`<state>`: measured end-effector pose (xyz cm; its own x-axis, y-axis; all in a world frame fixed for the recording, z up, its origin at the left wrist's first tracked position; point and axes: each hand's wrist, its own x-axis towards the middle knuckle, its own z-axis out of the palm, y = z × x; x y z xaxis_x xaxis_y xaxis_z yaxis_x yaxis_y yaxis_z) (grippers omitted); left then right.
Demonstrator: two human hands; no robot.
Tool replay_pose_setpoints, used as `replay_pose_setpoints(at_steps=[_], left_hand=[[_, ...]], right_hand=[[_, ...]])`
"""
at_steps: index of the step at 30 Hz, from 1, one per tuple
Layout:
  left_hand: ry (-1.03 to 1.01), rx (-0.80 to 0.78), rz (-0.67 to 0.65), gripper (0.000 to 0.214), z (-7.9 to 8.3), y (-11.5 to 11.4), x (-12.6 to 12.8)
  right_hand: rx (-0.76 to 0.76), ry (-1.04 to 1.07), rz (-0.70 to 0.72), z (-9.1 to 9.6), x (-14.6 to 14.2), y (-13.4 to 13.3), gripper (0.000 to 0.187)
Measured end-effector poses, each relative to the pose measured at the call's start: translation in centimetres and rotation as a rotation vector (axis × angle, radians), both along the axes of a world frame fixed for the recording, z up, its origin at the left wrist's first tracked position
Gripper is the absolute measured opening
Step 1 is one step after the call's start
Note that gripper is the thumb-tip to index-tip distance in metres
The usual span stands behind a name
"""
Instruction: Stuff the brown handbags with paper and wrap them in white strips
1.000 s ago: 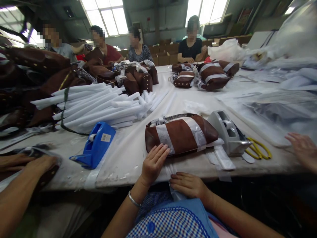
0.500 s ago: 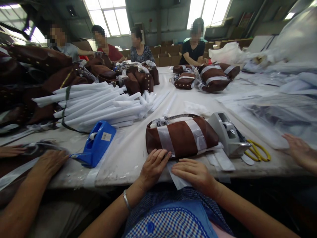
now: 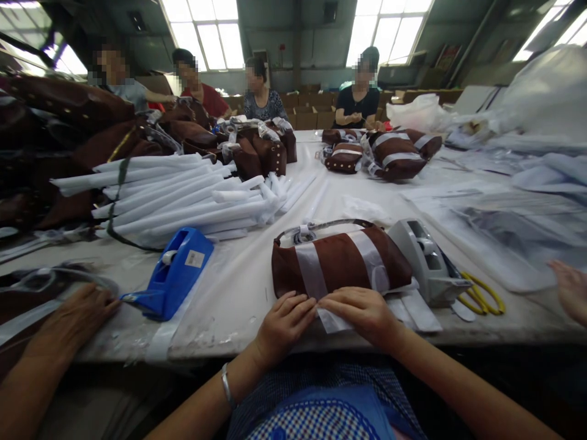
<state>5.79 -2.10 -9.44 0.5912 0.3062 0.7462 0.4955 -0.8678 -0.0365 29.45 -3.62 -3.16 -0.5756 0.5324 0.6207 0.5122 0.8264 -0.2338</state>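
A brown handbag (image 3: 342, 263) lies on its side in front of me, with two whitish strips wrapped around its body. The loose end of the left strip (image 3: 334, 321) hangs over the bag's near side toward the table edge. My left hand (image 3: 287, 321) has its bent fingers pressed together against the bag's lower near edge, beside the strip. Over that strip lies my right hand (image 3: 362, 311), its fingers close together and thumb side hidden, fingertips meeting those of the left. The bag's strap (image 3: 321, 226) is bundled in clear wrapping behind it.
Close right stand a grey tape dispenser (image 3: 426, 263) and yellow-handled scissors (image 3: 483, 294). A blue tape dispenser (image 3: 177, 275) sits left, beside a co-worker's hand (image 3: 76, 318). White paper rolls (image 3: 183, 201) and brown bags (image 3: 261, 150) pile up behind. Another person's hand (image 3: 571, 287) shows at far right.
My right hand has moved up and left onto the strip, so that its fingertips now meet my left hand. The co-worker's hand at far right has drawn away to the right.
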Motion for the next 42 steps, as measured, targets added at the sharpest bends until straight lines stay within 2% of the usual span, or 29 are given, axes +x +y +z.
replay_pose_setpoints(at_steps=[5,12,16,22,27,34,36,39,42], left_hand=[[-0.002,-0.088,0.006,0.025,0.3,-0.2,-0.2],[-0.077,-0.162,0.003,0.025,-0.7,-0.3,0.0],[-0.08,-0.146,0.0,0.027,-0.9,-0.2,0.0],[-0.072,-0.12,0.008,0.027,-0.6,-0.2,0.1],[-0.058,-0.094,0.039,0.028,-0.5,-0.5,0.1],[0.061,-0.051,0.113,0.05,-0.3,-1.0,0.2],[0.094,-0.105,0.149,0.053,0.2,-1.1,0.5],[0.048,-0.224,0.17,0.057,0.9,-1.1,1.1],[-0.039,-0.306,0.188,0.062,1.2,-1.2,1.6]], right_hand=[[-0.005,0.002,-0.068,0.4,-0.4,1.4,0.034],[-0.03,-0.111,-0.117,0.6,-1.0,3.8,0.023],[-0.022,-0.18,-0.12,0.8,-1.5,4.7,0.018],[-0.027,-0.224,-0.266,1.1,-2.3,5.8,0.023],[-0.054,-0.223,-0.333,1.3,-2.6,6.1,0.023],[-0.162,-0.136,-0.44,1.3,-2.9,7.4,0.022],[-0.192,-0.089,-0.462,1.3,-3.0,8.1,0.024],[-0.128,-0.034,-0.522,1.5,-2.6,8.5,0.02],[-0.066,0.078,-0.606,2.0,0.1,7.3,0.016]])
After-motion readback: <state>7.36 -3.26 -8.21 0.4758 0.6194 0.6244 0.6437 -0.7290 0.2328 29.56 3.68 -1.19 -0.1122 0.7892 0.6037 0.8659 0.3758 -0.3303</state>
